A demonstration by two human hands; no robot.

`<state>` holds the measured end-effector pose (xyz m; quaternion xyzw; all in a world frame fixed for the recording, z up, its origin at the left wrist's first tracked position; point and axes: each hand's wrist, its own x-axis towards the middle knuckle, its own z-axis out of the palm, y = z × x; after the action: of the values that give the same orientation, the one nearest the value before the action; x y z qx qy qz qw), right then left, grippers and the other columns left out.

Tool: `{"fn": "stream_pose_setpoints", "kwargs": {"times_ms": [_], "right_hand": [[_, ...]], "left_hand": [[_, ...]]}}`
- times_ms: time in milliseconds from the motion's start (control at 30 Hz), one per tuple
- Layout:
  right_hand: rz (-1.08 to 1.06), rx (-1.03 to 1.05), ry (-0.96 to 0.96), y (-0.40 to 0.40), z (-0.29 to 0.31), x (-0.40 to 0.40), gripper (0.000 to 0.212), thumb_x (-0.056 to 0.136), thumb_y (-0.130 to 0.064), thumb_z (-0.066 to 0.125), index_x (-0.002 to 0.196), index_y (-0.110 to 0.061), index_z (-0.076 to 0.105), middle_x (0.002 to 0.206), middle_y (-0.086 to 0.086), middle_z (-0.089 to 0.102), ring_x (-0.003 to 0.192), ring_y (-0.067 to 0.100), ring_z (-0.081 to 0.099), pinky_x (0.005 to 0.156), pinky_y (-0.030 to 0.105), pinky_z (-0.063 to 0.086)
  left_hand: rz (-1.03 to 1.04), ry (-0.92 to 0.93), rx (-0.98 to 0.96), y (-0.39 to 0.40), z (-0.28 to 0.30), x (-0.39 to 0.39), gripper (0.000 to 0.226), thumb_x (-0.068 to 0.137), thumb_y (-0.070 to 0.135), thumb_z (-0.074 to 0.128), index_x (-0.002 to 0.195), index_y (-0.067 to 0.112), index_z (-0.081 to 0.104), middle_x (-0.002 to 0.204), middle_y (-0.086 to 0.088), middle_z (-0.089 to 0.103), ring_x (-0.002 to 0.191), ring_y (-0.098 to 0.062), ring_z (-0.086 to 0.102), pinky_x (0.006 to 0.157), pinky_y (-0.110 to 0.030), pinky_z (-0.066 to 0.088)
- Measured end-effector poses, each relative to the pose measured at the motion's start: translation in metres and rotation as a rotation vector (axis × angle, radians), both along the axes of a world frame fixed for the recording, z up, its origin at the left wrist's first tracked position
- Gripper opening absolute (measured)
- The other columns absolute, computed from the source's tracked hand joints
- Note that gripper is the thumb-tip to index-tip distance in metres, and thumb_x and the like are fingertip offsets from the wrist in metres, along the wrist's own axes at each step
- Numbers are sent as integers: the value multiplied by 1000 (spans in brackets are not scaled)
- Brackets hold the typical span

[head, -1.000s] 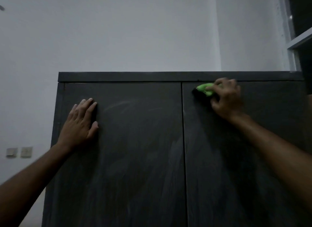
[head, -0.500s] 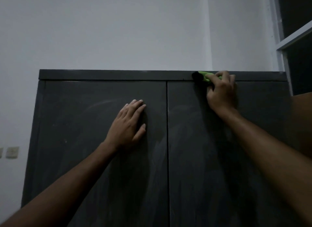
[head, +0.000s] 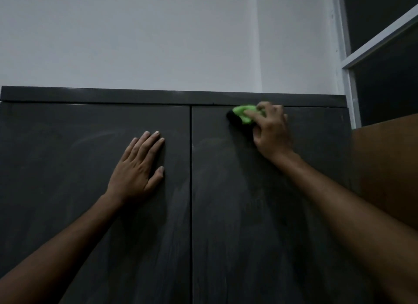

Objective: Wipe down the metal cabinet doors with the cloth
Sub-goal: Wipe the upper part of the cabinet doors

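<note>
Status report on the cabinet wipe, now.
Left hand flat on left door. Right hand grips green cloth at right door top. Nothing blocking.

No legible text anywhere

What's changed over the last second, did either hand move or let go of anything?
The left hand slid flat across the left door toward the centre seam. The right hand carried the green cloth up to the top rail, then back onto the right door. Its grip on the cloth is unchanged; both doors remain closed.
</note>
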<state>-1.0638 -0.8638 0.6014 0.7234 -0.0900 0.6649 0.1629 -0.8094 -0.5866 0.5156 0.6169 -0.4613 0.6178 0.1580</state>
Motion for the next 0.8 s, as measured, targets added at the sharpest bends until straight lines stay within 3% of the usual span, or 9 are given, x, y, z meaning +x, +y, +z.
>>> {"fn": "stream_pose_setpoints", "kwargs": {"times_ms": [100, 200, 267, 333, 400, 467, 633, 700, 800], "right_hand": [[-34, -126, 84, -21, -12, -19, 37, 82, -9, 69, 117, -19, 75, 121, 12, 62, 106, 41, 53, 82, 45, 41], [-31, 180, -158, -31, 9, -27, 39, 87, -7, 59, 120, -23, 71, 122, 8, 56, 110, 37, 49, 88, 50, 47], [-11, 266, -223, -19, 17, -19, 47, 88, -4, 54, 125, -26, 70, 128, 6, 55, 115, 36, 47, 94, 50, 47], [20, 150, -87, -7, 6, -11, 49, 86, -3, 56, 127, -25, 71, 134, 9, 56, 121, 38, 46, 99, 45, 41], [38, -17, 78, -11, -14, -16, 44, 84, -4, 64, 123, -21, 74, 133, 12, 59, 120, 40, 48, 95, 43, 36], [0, -50, 102, -26, -22, -32, 43, 80, -3, 67, 119, -19, 76, 127, 12, 61, 114, 42, 51, 90, 44, 38], [-21, 339, -214, -29, 24, -35, 53, 86, 2, 49, 128, -23, 70, 127, 9, 54, 114, 37, 47, 95, 50, 46], [-19, 283, -140, -5, 26, -19, 54, 86, 0, 50, 130, -26, 68, 132, 9, 53, 116, 37, 45, 98, 47, 43], [16, 24, 118, 10, 1, -7, 46, 84, -8, 61, 125, -24, 72, 130, 10, 57, 112, 38, 47, 92, 44, 41]], "left_hand": [[10, -1, 0, -1, 0, -2, 75, 102, 50, 36, 164, 9, 29, 172, -12, 24, 162, -27, 14, 132, -48, 12], [25, -3, -4, -2, -1, -2, 76, 101, 50, 36, 164, 8, 29, 172, -13, 24, 162, -27, 14, 132, -48, 12], [30, -3, -8, -2, -1, -1, 76, 101, 50, 36, 164, 8, 29, 172, -13, 25, 162, -27, 14, 132, -48, 11], [37, -6, -8, -2, -1, 1, 76, 101, 50, 35, 164, 8, 28, 172, -13, 24, 162, -27, 14, 132, -47, 10], [39, -6, -3, -2, -1, 1, 76, 101, 51, 35, 165, 9, 27, 173, -13, 23, 162, -27, 13, 133, -47, 9], [45, -2, 4, -2, 0, 2, 77, 102, 51, 34, 165, 9, 26, 173, -13, 22, 163, -27, 12, 133, -47, 8], [63, 3, 9, -4, -1, 0, 78, 101, 51, 34, 165, 8, 25, 173, -14, 22, 162, -28, 12, 132, -48, 9], [62, 6, 14, -4, 0, 1, 78, 102, 51, 33, 165, 8, 24, 173, -14, 21, 163, -27, 12, 133, -47, 8], [71, 10, 17, -4, 0, 3, 78, 102, 52, 32, 166, 8, 22, 173, -14, 20, 163, -27, 11, 133, -48, 8]]}}
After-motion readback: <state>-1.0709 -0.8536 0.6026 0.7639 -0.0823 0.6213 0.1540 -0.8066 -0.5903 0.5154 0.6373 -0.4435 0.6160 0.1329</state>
